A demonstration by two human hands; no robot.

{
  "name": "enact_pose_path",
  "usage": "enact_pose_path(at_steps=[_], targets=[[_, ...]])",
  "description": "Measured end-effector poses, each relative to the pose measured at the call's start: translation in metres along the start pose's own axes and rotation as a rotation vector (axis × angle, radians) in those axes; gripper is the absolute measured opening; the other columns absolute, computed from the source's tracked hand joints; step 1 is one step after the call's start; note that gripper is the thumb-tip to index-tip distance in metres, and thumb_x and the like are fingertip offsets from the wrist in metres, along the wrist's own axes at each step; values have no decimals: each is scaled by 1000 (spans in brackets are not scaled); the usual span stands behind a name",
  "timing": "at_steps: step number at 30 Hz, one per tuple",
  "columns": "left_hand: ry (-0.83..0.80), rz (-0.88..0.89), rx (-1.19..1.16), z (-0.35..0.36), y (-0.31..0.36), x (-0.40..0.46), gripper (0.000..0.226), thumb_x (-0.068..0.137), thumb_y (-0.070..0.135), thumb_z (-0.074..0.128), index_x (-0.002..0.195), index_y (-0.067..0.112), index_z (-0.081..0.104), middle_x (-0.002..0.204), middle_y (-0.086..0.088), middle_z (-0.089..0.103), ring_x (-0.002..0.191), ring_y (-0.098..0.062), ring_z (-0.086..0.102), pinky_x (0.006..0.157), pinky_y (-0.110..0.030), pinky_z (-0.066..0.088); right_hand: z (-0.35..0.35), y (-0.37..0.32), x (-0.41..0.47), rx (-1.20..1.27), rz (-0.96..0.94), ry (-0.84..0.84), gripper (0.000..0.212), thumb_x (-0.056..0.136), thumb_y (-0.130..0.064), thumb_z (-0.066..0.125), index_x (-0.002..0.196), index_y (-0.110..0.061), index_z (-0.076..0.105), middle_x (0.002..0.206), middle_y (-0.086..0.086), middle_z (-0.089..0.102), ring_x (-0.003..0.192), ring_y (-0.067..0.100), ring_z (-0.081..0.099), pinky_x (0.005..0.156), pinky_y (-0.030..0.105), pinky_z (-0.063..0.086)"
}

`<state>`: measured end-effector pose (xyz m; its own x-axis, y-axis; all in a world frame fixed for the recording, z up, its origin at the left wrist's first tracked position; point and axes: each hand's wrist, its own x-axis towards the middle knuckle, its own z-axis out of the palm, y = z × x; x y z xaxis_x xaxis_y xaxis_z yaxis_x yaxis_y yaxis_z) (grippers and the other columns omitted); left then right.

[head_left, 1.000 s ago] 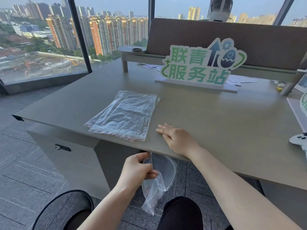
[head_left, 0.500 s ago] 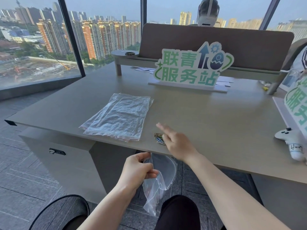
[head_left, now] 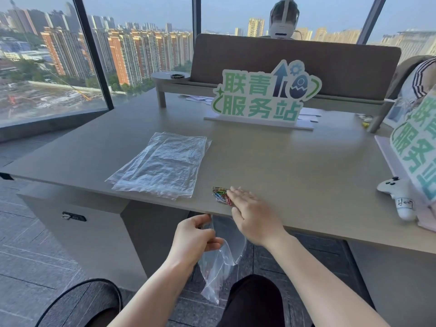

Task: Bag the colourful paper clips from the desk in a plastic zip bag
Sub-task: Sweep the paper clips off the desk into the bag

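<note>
Clips at the desk's near edge, bag waiting below.
Right hand [head_left: 253,218], fingers straight, lies flat beside the small heap of colourful wire paper clips [head_left: 221,195] on the grey desk [head_left: 295,166]; left hand [head_left: 192,239] pinches the clear plastic zip bag [head_left: 219,267] just under that edge.

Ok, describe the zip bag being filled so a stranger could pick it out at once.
Start at the grey desk and drop below its near edge. There the left hand pinches a clear plastic zip bag that hangs open-mouthed. Unlike the flat stack of clear bags on the desktop, it dangles in the air.
</note>
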<state>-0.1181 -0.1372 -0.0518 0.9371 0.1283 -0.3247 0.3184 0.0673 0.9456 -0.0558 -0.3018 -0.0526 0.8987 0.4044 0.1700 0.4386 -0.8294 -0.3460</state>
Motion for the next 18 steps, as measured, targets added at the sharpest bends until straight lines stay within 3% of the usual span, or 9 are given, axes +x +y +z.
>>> enact_pose_path(at_steps=[18], targets=[[34, -17, -89, -3, -7, 8, 53, 83, -17, 55, 134, -5, 52, 127, -23, 61, 60, -21, 74, 54, -22, 58, 14, -38, -42, -11, -14, 30, 54, 99, -29, 20, 152, -17, 20, 160, -2, 16, 147, 8, 7, 119, 25, -3]])
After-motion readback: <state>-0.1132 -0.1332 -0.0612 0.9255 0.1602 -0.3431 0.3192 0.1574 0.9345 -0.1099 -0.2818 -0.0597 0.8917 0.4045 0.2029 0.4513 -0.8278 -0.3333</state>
